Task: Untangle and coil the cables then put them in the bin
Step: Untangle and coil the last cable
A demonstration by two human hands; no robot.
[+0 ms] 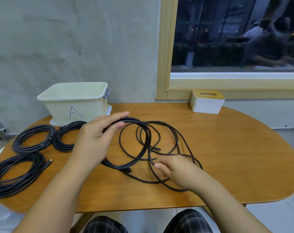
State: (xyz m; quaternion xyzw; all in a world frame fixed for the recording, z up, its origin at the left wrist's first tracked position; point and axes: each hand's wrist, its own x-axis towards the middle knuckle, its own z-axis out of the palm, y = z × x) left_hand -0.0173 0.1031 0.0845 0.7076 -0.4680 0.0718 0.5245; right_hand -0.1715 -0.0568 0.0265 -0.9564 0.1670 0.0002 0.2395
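Cable (143, 148), black and half coiled, lies in the middle of the table (235, 157), with several loose loops spread to the right of the wound part. The left hand (96, 137) holds the wound loops from above, fingers and thumb curled round the bundle. The right hand (173, 169) pinches one loose strand between thumb and fingertips, low on the table.

I judge the step in hand to be coiling: part is wound, the rest is loose. The next move seems to call for drawing the loose strand up and laying it as a new turn on the bundle, without crossing the other loops.

Three finished coils (34, 138) lie at the left, one partly hidden behind the left hand. One bin (72, 98), marked A, stands beyond them near the wall; no cable shows inside it. One white box (206, 103) stands by the window.
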